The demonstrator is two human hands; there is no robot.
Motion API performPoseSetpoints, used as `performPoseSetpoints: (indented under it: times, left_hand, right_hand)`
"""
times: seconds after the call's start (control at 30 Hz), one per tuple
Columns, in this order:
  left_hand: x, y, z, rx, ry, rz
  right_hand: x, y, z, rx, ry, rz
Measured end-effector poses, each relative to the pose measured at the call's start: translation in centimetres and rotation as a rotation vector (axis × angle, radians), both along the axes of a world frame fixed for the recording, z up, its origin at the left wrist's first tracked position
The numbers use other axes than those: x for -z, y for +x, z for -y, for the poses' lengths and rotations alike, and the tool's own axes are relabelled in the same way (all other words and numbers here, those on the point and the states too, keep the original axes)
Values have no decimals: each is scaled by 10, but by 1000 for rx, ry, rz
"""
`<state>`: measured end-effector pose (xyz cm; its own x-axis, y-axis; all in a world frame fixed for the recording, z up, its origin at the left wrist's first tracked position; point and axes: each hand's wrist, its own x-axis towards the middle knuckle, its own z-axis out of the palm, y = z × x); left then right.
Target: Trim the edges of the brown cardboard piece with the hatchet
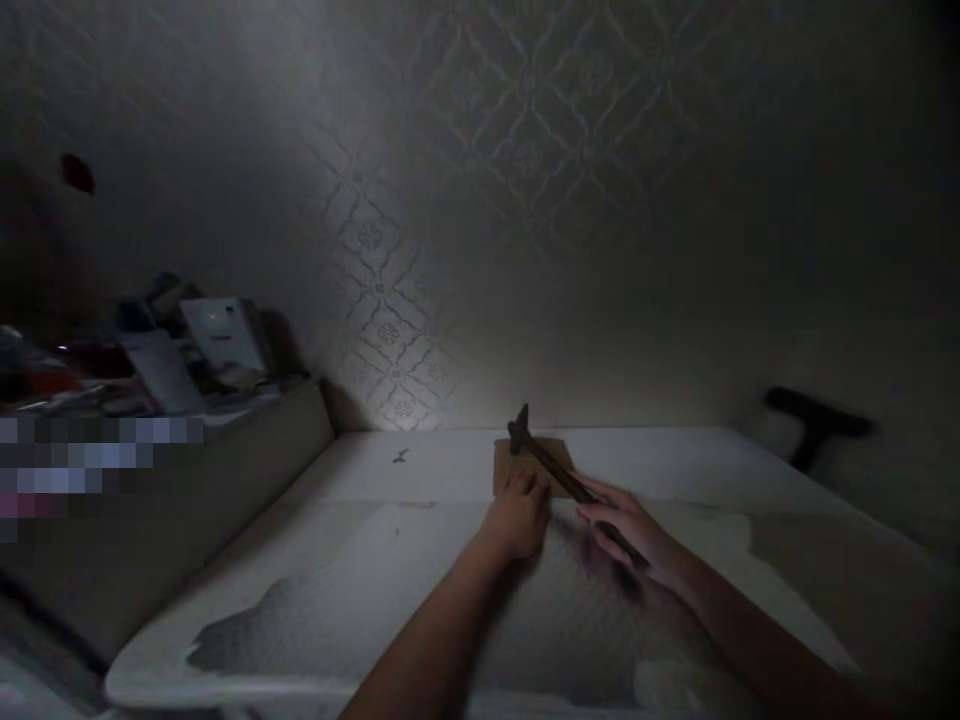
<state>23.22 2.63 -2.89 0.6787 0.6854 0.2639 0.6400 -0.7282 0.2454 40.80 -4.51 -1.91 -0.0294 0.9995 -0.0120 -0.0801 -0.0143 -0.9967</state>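
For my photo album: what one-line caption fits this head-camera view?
In dim light, the right hand grips a hammer while the left hand steadies a small brown board on a pale table.

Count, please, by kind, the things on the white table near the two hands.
Hammer, held in the right hand: 1
Brown board, under the left hand: 1
Total on the white table: 2

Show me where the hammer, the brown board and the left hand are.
hammer (541,457), head view, on the handle just below the head.
brown board (504,462), head view, on its left part.
left hand (519,515), head view, on the back of the hand.
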Motion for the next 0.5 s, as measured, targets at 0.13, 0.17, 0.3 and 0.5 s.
performPoseSetpoints:
  times: [0.13,0.17,0.3,0.5]
  left_hand:
    - [0,0,0,8,3,26]
    - [-1,0,0,6,4,18]
    - [-5,0,3,-9,-3,-23]
    - [-2,0,2,-2,-8,-12]
  right_hand:
    - [1,1,-1,-22,4,13]
    - [0,1,-1,-26,4,15]
    - [-3,-1,0,-21,-8,15]
    - [1,1,-1,-23,-5,-7]
